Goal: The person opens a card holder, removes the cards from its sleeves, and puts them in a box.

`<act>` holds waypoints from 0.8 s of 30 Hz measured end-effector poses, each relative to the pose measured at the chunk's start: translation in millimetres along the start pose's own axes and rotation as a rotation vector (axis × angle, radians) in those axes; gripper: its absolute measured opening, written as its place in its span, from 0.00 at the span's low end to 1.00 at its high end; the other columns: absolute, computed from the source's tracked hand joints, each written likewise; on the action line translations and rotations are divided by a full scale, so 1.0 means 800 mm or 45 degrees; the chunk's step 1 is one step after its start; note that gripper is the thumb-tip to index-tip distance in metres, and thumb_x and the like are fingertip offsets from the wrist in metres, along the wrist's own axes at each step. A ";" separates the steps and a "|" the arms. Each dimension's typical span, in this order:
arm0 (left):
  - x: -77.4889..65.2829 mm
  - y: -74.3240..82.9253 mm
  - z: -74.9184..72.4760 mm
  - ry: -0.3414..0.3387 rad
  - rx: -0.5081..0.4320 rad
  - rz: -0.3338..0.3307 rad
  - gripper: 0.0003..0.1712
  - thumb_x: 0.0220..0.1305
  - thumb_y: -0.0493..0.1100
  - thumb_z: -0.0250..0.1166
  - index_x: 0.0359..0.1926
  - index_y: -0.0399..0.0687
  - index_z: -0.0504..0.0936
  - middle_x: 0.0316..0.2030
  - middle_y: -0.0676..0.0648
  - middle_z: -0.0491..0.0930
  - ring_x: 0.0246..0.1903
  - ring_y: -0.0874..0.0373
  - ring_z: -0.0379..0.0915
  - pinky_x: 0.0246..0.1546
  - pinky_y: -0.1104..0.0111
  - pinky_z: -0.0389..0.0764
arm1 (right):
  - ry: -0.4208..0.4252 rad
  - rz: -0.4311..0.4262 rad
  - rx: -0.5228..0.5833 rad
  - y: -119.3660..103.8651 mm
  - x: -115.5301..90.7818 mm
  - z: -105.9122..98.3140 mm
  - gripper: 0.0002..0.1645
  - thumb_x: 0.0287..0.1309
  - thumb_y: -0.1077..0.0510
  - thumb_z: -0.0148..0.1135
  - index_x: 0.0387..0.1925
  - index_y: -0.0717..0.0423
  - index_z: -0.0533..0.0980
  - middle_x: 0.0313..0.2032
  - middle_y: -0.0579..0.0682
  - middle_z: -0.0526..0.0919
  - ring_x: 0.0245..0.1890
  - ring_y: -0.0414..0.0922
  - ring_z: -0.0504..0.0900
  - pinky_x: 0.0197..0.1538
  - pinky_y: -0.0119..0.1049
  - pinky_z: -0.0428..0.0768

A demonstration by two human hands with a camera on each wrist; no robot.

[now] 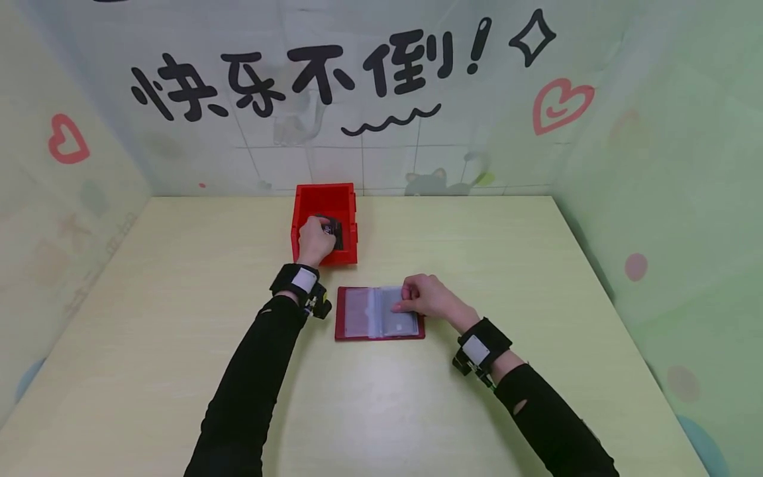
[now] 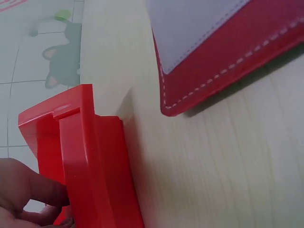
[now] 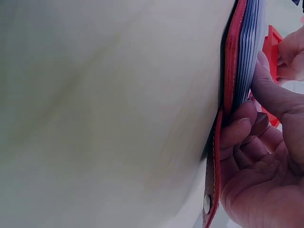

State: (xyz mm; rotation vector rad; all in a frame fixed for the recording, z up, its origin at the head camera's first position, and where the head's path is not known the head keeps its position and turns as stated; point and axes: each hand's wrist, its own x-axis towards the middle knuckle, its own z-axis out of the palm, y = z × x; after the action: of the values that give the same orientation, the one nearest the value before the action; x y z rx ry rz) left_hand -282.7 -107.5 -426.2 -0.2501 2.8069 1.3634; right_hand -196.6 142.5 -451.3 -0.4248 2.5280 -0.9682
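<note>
- The left hand [image 1: 315, 242] is lowered into the red box [image 1: 324, 197], where a dark card [image 1: 337, 233] with pale print is touched by the fingers. Whether the card is pinched in this grip cannot be told — the fingertips are hidden by the box wall in the left wrist view.
- The right hand [image 1: 432, 296] is placed at the right side of the red card book [image 1: 340, 315]. The edge of the clear pockets [image 1: 357, 311] is pinched by its grip: the thumb is laid along their face, and the fingers are curled at the margin.
- The card book is laid flat and spread on the tabletop [image 1: 179, 298], nearer the viewer than the box and a little to its right; the two are set apart.
- The pockets are seen as a layered stack in the right wrist view. Beside them a strap [image 3: 212, 175] is shown, fitted with a metal snap [image 3: 207, 203].
- The cover is edged with pale stitching.
- Black bands [image 1: 485, 344] are worn at both wrists, below black sleeves [image 1: 545, 414].
- The tabletop is backed by a printed wall sheet [image 1: 226, 162], marked with large black lettering [image 1: 324, 86] and red hearts [image 1: 55, 140].
</note>
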 end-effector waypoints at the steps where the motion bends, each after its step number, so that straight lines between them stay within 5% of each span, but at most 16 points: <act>1: 0.000 0.000 0.001 -0.002 0.030 0.015 0.23 0.65 0.31 0.56 0.60 0.29 0.74 0.59 0.29 0.77 0.58 0.36 0.74 0.60 0.48 0.78 | 0.000 -0.001 0.000 0.000 0.000 0.000 0.19 0.57 0.51 0.73 0.27 0.55 0.71 0.21 0.45 0.71 0.26 0.40 0.72 0.29 0.30 0.67; 14: -0.004 0.000 0.011 0.020 0.353 0.029 0.09 0.65 0.34 0.61 0.45 0.34 0.80 0.42 0.33 0.83 0.39 0.38 0.81 0.43 0.48 0.85 | -0.009 0.003 0.006 0.000 0.001 0.000 0.19 0.57 0.50 0.73 0.27 0.55 0.71 0.21 0.45 0.70 0.26 0.41 0.73 0.30 0.30 0.67; 24: -0.005 -0.002 0.017 -0.034 0.504 0.002 0.10 0.68 0.40 0.58 0.40 0.35 0.79 0.35 0.36 0.80 0.35 0.43 0.76 0.42 0.52 0.83 | -0.013 0.011 0.001 -0.001 0.000 0.001 0.19 0.57 0.51 0.73 0.26 0.55 0.71 0.21 0.45 0.70 0.26 0.41 0.72 0.30 0.30 0.67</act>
State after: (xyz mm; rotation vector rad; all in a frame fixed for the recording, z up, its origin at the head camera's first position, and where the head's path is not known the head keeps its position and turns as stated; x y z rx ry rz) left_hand -279.0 -97.3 -435.2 -0.2176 2.9690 0.7743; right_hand -196.1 141.4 -450.9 -0.4175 2.5179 -0.9615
